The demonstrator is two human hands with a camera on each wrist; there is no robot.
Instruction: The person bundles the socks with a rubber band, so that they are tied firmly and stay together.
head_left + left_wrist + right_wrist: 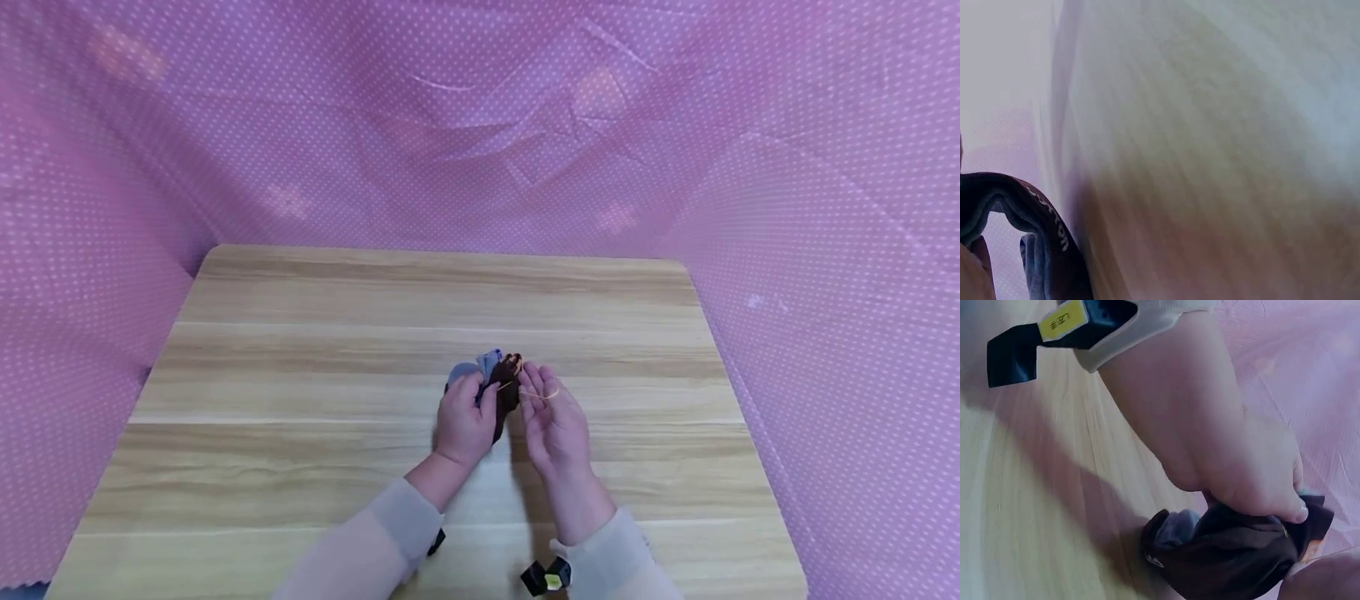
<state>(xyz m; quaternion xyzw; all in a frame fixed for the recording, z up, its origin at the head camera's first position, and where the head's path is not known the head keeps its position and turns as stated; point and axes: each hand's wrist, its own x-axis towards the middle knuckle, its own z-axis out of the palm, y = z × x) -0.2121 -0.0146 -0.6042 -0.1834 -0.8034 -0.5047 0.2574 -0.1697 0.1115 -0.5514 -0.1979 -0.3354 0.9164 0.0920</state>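
Note:
My left hand (pixel 467 421) grips a bundle of dark brown and blue-grey fabric (pixel 504 398) over the table. In the right wrist view, the left thumb presses on the dark fabric (pixel 1235 553), and a grey lining shows at one end. White lettering runs along a dark fabric edge (pixel 1054 225) in the left wrist view. Beside the bundle, my right hand (pixel 558 425) faces it with fingers straight. A thin yellowish band (pixel 542 396) stretches from the bundle across the right fingers. Part of the right hand (pixel 1325 578) shows low in its own wrist view.
The wood-grain table (pixel 300 375) lies under both hands. Pink dotted cloth (pixel 450 150) hangs behind it and along both sides. A black device with a yellow label (pixel 553 579) is at the right cuff.

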